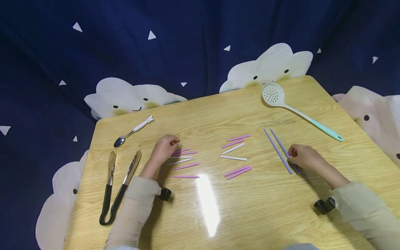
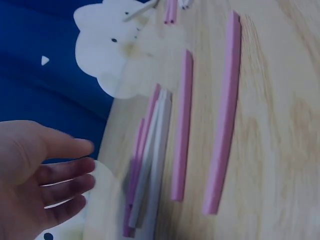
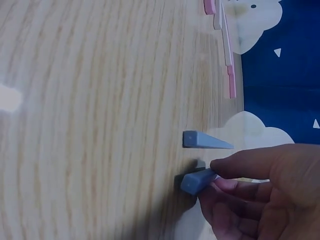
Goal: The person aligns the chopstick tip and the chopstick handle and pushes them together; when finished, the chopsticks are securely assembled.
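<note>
Right of centre on the table (image 1: pixel 256 211), the right hand (image 1: pixel 307 157) pinches one blue stick (image 3: pixel 194 182) beside its twin (image 1: pixel 277 151). The left hand (image 1: pixel 163 149), fingers loose and holding nothing, is near pink sticks (image 1: pixel 185 166); tongs (image 1: pixel 106 199) lie between it and the left edge, wide wood between the forearms (image 1: pixel 132 210).

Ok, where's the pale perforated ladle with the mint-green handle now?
In the head view, the ladle lies near the far right corner of the wooden table, beyond the two slim blue sticks and right hand.
</note>
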Demonstrator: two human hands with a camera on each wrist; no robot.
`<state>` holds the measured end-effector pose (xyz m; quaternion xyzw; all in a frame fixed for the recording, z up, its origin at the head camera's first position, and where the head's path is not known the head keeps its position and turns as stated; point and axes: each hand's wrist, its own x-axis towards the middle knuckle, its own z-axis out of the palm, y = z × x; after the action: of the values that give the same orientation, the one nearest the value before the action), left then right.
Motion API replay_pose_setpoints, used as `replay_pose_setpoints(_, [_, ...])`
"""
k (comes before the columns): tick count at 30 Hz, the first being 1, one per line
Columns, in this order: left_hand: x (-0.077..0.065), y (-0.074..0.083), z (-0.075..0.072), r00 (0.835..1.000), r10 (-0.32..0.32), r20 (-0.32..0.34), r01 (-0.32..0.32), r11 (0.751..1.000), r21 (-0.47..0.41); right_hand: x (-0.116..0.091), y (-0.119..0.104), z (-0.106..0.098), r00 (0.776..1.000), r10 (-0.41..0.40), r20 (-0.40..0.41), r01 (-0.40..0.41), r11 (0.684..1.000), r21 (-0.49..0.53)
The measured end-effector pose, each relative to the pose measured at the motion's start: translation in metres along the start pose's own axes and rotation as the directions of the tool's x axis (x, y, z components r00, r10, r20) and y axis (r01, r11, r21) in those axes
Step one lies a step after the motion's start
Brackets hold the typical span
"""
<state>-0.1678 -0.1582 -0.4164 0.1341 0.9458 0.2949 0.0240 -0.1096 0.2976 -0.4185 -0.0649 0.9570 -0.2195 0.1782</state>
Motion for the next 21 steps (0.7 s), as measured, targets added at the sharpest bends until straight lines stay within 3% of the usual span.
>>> replay_pose_setpoints(5, [0.004,-0.006,0.004,0.99,-0.002,0.142,-0.012,0.995,0.099,-0.001,-0.001,-0.001,1.0,0.008,-0.002,-0.008,1.0,0.006])
replay_pose_setpoints(12, [0.004,-0.012,0.004,0.979,-0.018,0.201,-0.017,0.985,0.171,0.012,-0.02,-0.014,0.996,-0.012,-0.092,0.007,0.999,-0.05])
replay_pose_setpoints(17, [0.004,-0.016,0.007,0.981,0.009,0.195,-0.045,0.983,0.18,0.035,-0.039,-0.02,0.983,-0.133,-0.128,0.12,0.988,-0.101])
replay_pose_setpoints(21, [0.004,-0.015,0.01,0.983,0.025,0.18,-0.061,0.979,0.196,0.06,-0.05,-0.016,0.954,-0.273,-0.127,0.256,0.958,-0.132])
